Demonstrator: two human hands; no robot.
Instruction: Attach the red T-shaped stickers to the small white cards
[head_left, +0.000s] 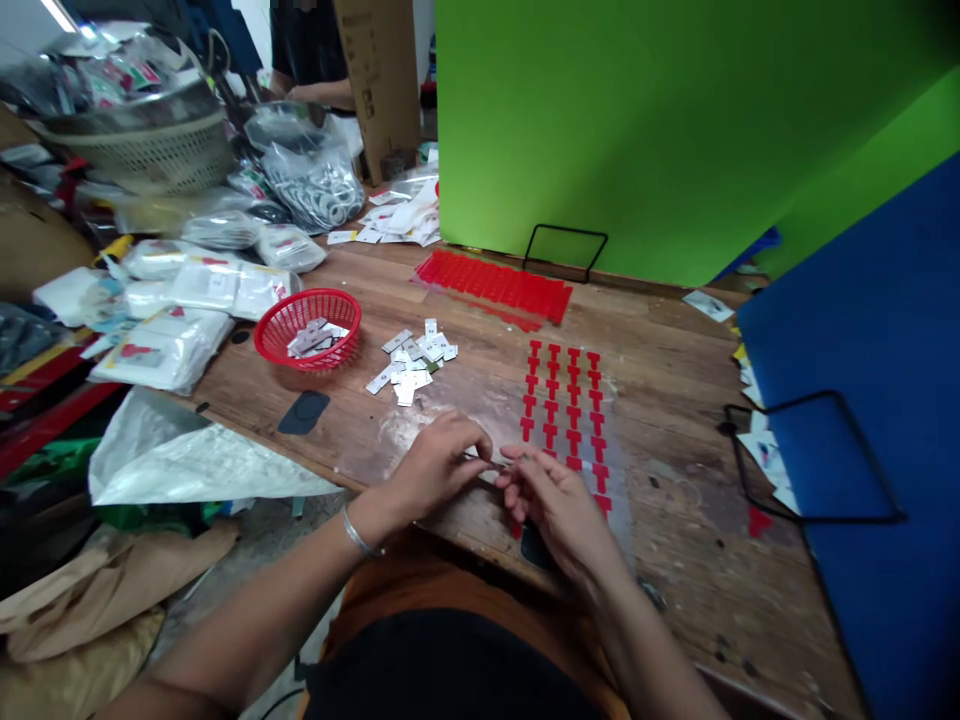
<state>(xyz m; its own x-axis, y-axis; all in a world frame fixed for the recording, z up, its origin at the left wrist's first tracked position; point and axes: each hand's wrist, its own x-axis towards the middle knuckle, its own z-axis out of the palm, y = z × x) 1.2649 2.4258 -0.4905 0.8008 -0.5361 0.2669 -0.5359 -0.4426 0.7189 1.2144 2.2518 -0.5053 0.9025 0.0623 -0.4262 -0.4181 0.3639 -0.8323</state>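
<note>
Near the table's front edge, my left hand point(439, 462) and my right hand point(551, 495) meet, both with fingers pinched. Between the fingertips is something small and thin that I cannot make out. Under and beside my right hand lies a clear sheet with rows of red T-shaped pieces point(574, 415), partly covered by that hand. Beyond my left hand, small white rectangular pieces with dark marks point(412, 378) are heaped loosely on the wood. A dark object point(534, 548) shows partly beneath my right wrist.
A red plastic basket point(307, 358) holds more small pieces. Red strips point(495, 288) lie along the green panel point(637, 120). Bagged goods point(202, 285) crowd the left, below a large pale basket point(150, 155). A wire stand point(817, 455) leans by the blue panel. Another person point(311, 60) is behind.
</note>
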